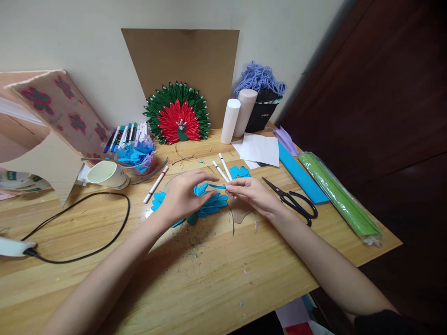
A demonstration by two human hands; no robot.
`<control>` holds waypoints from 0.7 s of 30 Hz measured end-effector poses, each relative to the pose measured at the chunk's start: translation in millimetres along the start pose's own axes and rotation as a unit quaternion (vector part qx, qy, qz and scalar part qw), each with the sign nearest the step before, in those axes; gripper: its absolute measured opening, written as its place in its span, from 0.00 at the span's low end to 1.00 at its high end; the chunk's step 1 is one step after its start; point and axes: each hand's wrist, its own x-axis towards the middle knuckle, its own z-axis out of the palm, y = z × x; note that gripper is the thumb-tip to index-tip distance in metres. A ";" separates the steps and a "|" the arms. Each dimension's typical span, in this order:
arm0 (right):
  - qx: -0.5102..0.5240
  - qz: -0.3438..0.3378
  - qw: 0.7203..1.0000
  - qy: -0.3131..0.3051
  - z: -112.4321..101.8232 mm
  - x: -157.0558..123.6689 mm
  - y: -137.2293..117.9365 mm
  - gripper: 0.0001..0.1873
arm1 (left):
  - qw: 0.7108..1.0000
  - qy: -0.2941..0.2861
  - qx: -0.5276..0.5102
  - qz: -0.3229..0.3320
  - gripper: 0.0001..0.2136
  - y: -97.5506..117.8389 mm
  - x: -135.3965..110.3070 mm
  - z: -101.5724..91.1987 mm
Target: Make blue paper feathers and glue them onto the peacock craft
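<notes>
Blue paper flower (213,204) covered by the flat, open left hand (183,195), its middle hidden, blue petal strip (217,186) pinched by the right hand (253,194) at the flower's upper edge.

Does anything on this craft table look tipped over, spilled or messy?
Yes. The paper cup lies tipped on its side, left of the left hand. Near the blue paper fan, scraps and dark specks litter the table. The scissors lie open beside the right hand, whose fingers pinch a blue strip.
</notes>
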 end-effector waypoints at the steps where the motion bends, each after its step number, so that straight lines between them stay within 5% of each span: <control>1: 0.021 0.016 1.000 -0.011 0.4 0.4 0.6 0.13 | 1.000 -0.014 -0.013 -0.008 0.08 0.1 -0.1 0.9; 6: 0.008 0.010 0.999 -0.032 2.2 -0.2 -0.8 0.13 | 0.988 0.008 -0.085 -0.128 0.07 -3.5 1.3 6.2; 10: -0.125 -0.135 0.982 0.032 5.1 -6.0 -4.9 0.13 | 0.960 -0.001 -0.163 -0.226 0.07 -10.8 3.1 8.4; 14: -0.257 -0.275 0.923 0.086 9.9 -12.6 -4.2 0.09 | 0.956 0.006 -0.188 -0.224 0.06 -14.6 2.1 10.1; 21: -0.325 -0.351 0.870 0.115 10.5 -13.5 2.8 0.04 | 0.951 0.014 -0.201 -0.235 0.05 -12.1 0.8 11.5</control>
